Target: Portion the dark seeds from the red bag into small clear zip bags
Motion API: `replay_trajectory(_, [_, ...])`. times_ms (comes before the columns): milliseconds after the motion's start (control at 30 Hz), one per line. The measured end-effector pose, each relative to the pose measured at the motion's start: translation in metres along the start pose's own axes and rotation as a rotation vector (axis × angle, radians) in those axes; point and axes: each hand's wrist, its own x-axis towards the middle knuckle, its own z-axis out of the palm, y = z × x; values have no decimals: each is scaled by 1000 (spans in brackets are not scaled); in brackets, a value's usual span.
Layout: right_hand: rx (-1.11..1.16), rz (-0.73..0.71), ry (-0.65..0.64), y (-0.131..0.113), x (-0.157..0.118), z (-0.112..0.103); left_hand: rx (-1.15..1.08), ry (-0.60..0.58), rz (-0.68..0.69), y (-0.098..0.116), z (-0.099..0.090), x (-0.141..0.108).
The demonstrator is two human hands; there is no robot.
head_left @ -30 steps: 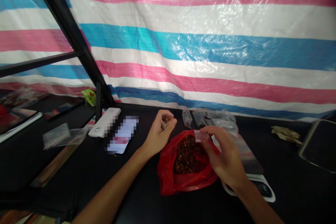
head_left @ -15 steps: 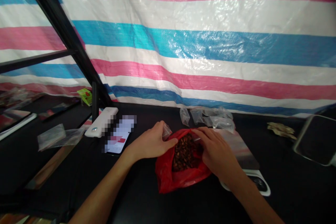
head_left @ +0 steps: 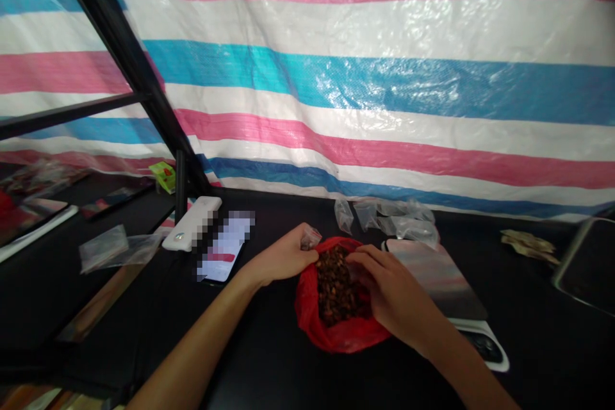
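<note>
A red plastic bag [head_left: 312, 317] stands open on the black table, full of small brown dried pieces [head_left: 336, 291]. My left hand [head_left: 286, 256] is closed at the bag's upper left rim, with a small clear plastic bag [head_left: 311, 238] pinched in its fingers. Over the right side of the opening is my right hand [head_left: 391, 291], its curled fingertips close together at the brown pieces. Whether anything is between those fingertips is too small to tell.
To the right lies a scale [head_left: 437, 278] with a white base. Clear bags [head_left: 408, 221] lie behind it. A phone [head_left: 225, 250] and a white device [head_left: 195, 224] are at left, beside a black frame post [head_left: 181, 186]. Crumpled brown material [head_left: 528, 245] sits at far right.
My right hand's fingers have drawn together over the brown pieces. The red bag's mouth looks rounder and wider, and the view has shifted slightly. My left hand stays at the rim.
</note>
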Motion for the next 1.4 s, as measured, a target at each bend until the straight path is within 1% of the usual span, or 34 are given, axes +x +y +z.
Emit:
replay_trajectory(67, [-13,22,-10,-4,0,-2,-6,21,3,2,0,0])
replay_trajectory(200, [-25,71,-13,-11,0,0,-11,25,35,2,1,0])
replay_trajectory(367, [25,138,31,-14,2,8,-31,12,61,0,4,1])
replay_trajectory(500, [45,150,57,-13,2,13,-73,0,73,-1,5,2])
replay_trajectory(600, [37,150,89,-12,2,16,-92,-15,117,-3,4,3])
replay_trajectory(767, [38,177,146,-12,3,22,-138,-73,203,-9,3,7])
replay_trajectory(867, [34,151,159,-13,4,24,-152,-92,215,-12,4,9])
replay_trajectory(933, [27,114,157,-14,4,23,-152,-83,218,-13,4,10])
replay_trajectory(1133, [42,11,86,-16,4,12,-155,-68,233,-10,7,10])
replay_trajectory(1267, [86,-5,45,-16,3,5,-120,-14,243,-7,9,9])
replay_trajectory(1400, [98,13,64,-17,2,7,-102,15,267,-6,8,10])
